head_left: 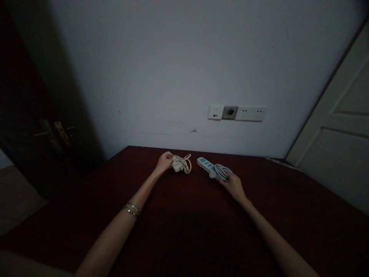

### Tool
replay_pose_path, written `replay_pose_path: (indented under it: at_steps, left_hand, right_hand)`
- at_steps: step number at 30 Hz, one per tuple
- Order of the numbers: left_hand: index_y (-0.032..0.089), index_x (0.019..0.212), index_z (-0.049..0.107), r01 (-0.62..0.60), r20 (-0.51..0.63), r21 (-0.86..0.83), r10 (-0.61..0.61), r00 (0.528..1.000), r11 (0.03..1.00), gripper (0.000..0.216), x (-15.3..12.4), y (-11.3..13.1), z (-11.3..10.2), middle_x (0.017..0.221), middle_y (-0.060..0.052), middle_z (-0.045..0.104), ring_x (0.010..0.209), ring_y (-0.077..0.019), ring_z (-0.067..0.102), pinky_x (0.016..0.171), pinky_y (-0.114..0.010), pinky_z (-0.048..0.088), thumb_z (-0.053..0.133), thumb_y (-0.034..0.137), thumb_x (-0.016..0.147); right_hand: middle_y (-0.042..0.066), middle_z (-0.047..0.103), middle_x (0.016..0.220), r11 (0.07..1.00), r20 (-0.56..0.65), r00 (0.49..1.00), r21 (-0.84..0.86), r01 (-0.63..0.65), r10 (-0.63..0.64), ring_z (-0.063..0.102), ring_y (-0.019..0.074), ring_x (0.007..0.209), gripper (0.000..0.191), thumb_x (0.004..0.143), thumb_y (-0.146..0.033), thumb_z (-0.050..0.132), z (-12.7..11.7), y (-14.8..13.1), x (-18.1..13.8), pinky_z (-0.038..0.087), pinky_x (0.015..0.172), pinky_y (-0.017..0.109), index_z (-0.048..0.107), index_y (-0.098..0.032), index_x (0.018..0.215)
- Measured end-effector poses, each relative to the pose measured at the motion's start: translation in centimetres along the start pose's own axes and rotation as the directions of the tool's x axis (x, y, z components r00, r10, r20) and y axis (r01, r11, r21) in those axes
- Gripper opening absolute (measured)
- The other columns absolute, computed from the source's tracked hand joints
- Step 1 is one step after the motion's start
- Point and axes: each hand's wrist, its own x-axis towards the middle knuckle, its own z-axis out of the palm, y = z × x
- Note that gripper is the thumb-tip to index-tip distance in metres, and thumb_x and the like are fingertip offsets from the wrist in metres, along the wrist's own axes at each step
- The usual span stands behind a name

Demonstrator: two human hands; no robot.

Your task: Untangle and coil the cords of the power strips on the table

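A small white corded block, which looks like an extension socket, lies on the dark red table with its cream cord looped to the right. My left hand has its fingers closed on the left side of that block. To the right is a white power strip with blue sockets, lying at a slant. Its grey-white cable is coiled over the near end, and a pale plug shows beside the coil. My right hand is closed around the coil and the strip's near end; some fingertips are hidden.
The dark red table meets a pale wall behind. Wall sockets and a grey outlet are set above its back edge. A dark door with a metal handle stands left, a white panelled door right.
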Motion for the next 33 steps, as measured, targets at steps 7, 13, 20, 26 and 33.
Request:
replay_pose_path:
  at_steps: [7, 13, 20, 26, 33]
  left_hand:
    - [0.011, 0.097, 0.059, 0.022, 0.037, -0.037, -0.021, 0.999, 0.999, 0.023, -0.4, 0.2, 0.2, 0.081, -0.007, 0.062, 0.064, -0.0122, 0.058, 0.047, -0.018, 0.045, 0.049, 0.013, 0.076]
    - [0.010, 0.118, 0.046, 0.039, 0.053, -0.125, -0.032, 0.998, 0.991, 0.035, -1.3, 1.9, 0.1, 0.104, -0.013, 0.060, 0.077, -0.0150, 0.062, 0.049, -0.018, 0.047, 0.045, 0.021, 0.085]
    - [0.018, 0.140, 0.021, -0.194, 0.297, -0.163, 0.236, 0.925, 0.967, 0.057, -3.7, 5.4, -4.2, 0.140, -0.016, 0.034, 0.117, -0.0234, 0.048, 0.084, -0.028, 0.047, 0.034, 0.043, 0.090]
    - [0.019, 0.140, 0.023, -0.673, 0.656, 0.140, 0.441, 0.612, 0.726, 0.096, -8.2, 5.5, -6.6, 0.146, -0.013, 0.020, 0.132, -0.0322, 0.018, 0.106, -0.043, 0.023, 0.070, 0.049, 0.062]
    - [0.018, 0.129, 0.040, -0.740, 0.793, 0.390, 0.208, 0.572, 0.548, 0.074, -10.7, 1.1, -5.5, 0.116, -0.012, 0.048, 0.107, -0.0269, 0.044, 0.093, -0.039, 0.034, 0.070, 0.039, 0.065]
  right_hand:
    - [0.011, 0.068, 0.089, 0.965, -0.027, 0.975, 0.155, -0.213, 0.219, 0.064, 0.0276, 0.082, 0.059, 0.065, -0.055, 0.059, -2.7, -0.3, 0.7, 0.048, 0.072, 0.034, 0.065, -0.010, 0.103]
    - [0.009, 0.067, 0.084, 0.922, -0.046, 0.979, 0.349, -0.169, 0.198, 0.062, 0.0243, 0.079, 0.060, 0.063, -0.055, 0.064, -6.8, -1.2, 1.4, 0.047, 0.066, 0.029, 0.065, -0.009, 0.101]
    - [0.010, 0.061, 0.109, 0.871, 0.021, 0.977, 0.458, 0.178, -0.211, 0.057, 0.0245, 0.097, 0.050, 0.067, -0.045, 0.067, -9.1, -6.7, -1.2, 0.046, 0.088, 0.038, 0.061, -0.016, 0.107]
    - [0.011, 0.056, 0.118, 0.836, 0.183, 0.896, 0.473, 0.280, -0.404, 0.054, 0.0241, 0.107, 0.050, 0.072, -0.038, 0.065, -6.7, -9.2, -4.4, 0.045, 0.091, 0.040, 0.057, -0.019, 0.117]
    - [0.010, 0.058, 0.115, 0.819, 0.260, 0.854, 0.502, 0.279, -0.450, 0.055, 0.0230, 0.106, 0.048, 0.070, -0.033, 0.067, -3.5, -8.8, -5.8, 0.045, 0.091, 0.037, 0.058, -0.021, 0.116]
